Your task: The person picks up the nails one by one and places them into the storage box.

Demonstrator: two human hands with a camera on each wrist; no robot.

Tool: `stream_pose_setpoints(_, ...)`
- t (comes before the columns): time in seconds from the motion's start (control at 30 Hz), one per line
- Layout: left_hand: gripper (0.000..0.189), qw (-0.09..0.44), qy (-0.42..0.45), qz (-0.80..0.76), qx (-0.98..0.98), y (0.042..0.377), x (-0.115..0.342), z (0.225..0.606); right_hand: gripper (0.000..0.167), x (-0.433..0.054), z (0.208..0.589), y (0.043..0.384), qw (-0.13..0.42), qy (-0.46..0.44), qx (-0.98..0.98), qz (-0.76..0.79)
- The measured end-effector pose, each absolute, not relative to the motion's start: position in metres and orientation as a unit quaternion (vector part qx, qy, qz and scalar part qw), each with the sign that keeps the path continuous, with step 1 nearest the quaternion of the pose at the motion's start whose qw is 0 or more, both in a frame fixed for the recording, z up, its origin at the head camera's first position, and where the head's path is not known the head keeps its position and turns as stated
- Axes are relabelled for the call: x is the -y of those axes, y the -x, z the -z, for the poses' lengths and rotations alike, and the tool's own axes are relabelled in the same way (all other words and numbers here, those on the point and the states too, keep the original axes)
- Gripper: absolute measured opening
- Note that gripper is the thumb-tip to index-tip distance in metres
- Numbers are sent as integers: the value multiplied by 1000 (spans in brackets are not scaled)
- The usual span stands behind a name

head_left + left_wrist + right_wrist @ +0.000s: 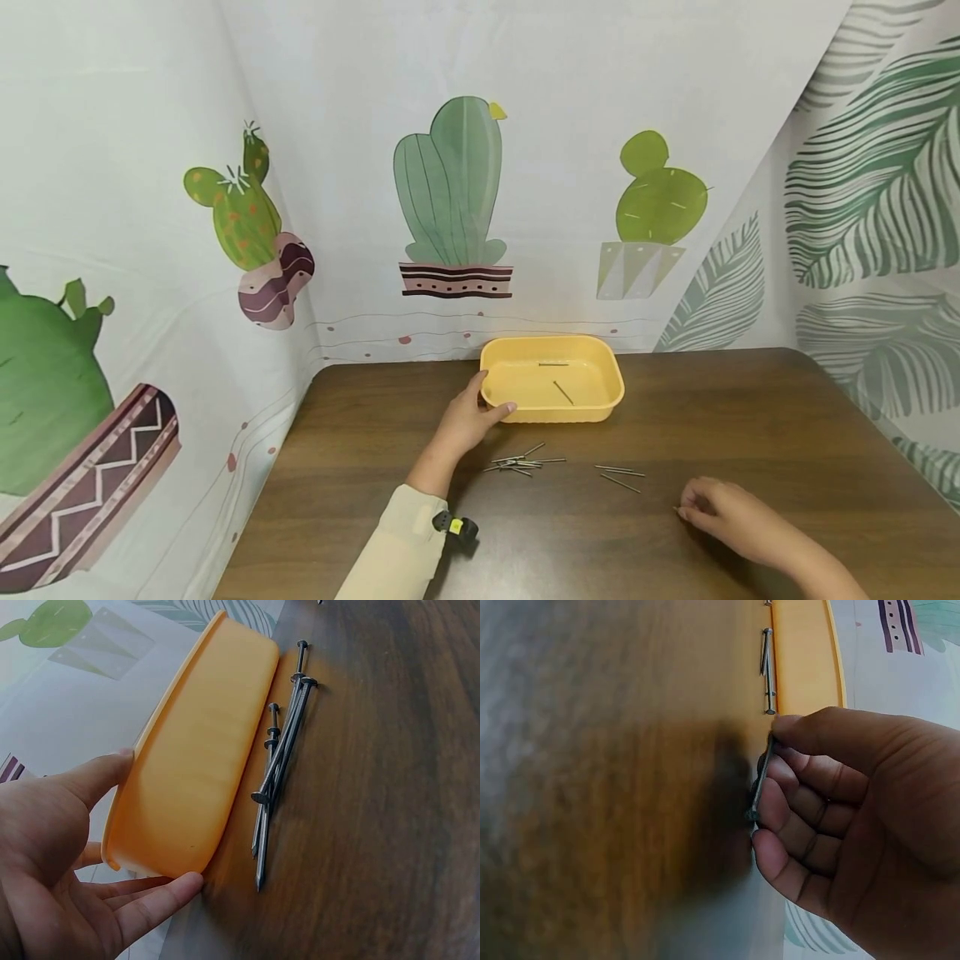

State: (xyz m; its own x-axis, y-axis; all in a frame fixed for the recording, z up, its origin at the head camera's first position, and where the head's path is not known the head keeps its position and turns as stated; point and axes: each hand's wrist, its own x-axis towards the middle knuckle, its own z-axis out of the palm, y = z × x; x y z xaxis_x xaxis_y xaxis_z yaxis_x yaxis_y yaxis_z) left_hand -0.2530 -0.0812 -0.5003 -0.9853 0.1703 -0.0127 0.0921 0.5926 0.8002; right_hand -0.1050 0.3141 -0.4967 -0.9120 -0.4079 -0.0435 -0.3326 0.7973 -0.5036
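Note:
Near the back of the table sits a yellow plastic tray (557, 415), with two nails (563, 392) lying apart on its floor. My left hand (459, 427) grips its front left corner, the thumb on the rim and the fingers round the side, as the left wrist view shows. A loose pile of several nails (517, 464) lies on the wood in front of the tray. My right hand (738, 518), at the right of the table, pinches a nail (763, 772) between thumb and fingers, low over the tabletop. A few more nails (620, 482) lie between that hand and the pile.
The brown wooden table (360, 467) meets a white cloth backdrop (555, 208) printed with cacti. A leaf-patterned cloth (885, 192) hangs at the right. On my left wrist is a black strapped device (459, 527) over a pale sleeve.

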Motion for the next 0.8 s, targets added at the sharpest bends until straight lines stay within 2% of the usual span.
stream_pose_setpoints(0.33,90,46,-72,-444,-892,254,81,499,6,-303,493,116,50,159,-942,292)
stream_pose_setpoints(0.5,93,51,-71,-444,-892,253,81,499,3,-296,494,124,-29,148,-944,293)
stream_pose_setpoints(0.67,93,51,-72,-444,-892,253,82,499,15,-288,495,135,-130,169,-931,297)
stream_pose_setpoints(0.8,92,51,-70,-443,-892,252,81,498,20,-282,493,143,-160,177,-918,317)
